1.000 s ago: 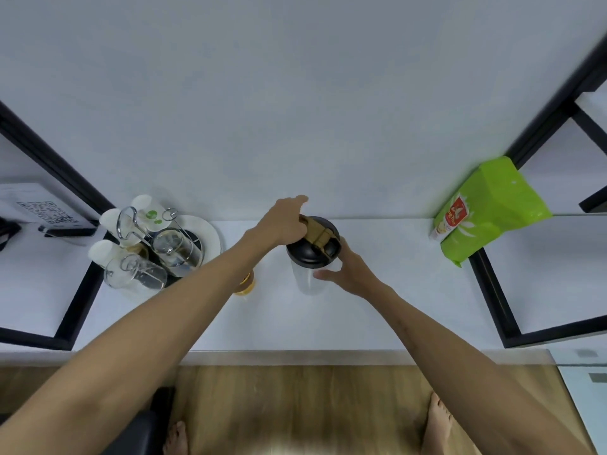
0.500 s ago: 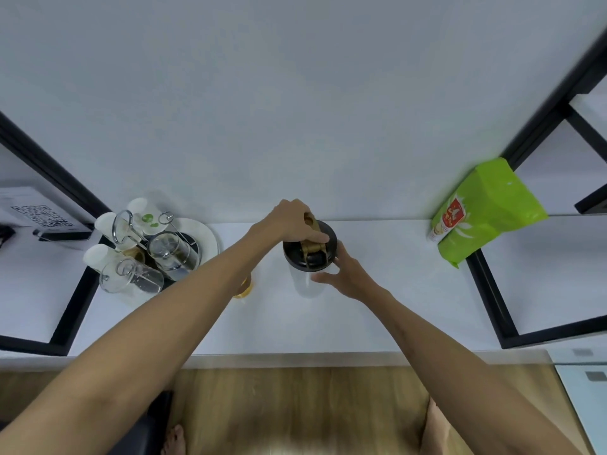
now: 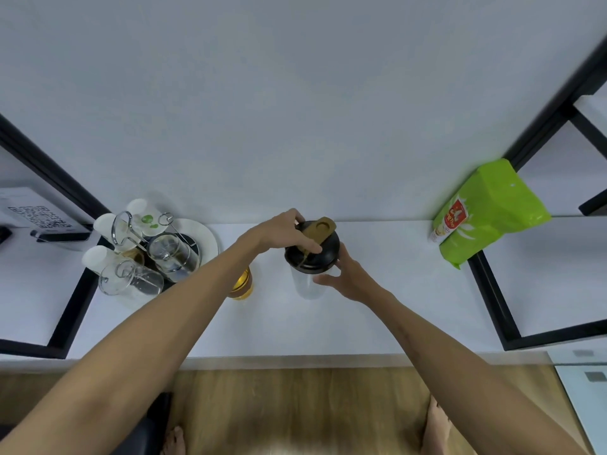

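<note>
A clear shaker bottle (image 3: 308, 285) with a black lid (image 3: 323, 252) stands on the white counter (image 3: 377, 310). The lid's brown flip cap (image 3: 320, 229) is swung up and open toward the wall. My left hand (image 3: 282, 233) grips the lid from the left, thumb lying across its top. My right hand (image 3: 346, 274) wraps round the bottle just under the lid on the right side.
A small jar of amber liquid (image 3: 241, 284) stands left of the bottle, partly under my left forearm. Further left a round tray (image 3: 205, 239) carries glass mugs and white cups. A green pouch (image 3: 486, 213) leans at the right. Black frames border both sides.
The brown flip cap, closed flat on the lid before, now stands swung open toward the wall. My left hand shifted across the lid; my right hand kept hold of the bottle.
</note>
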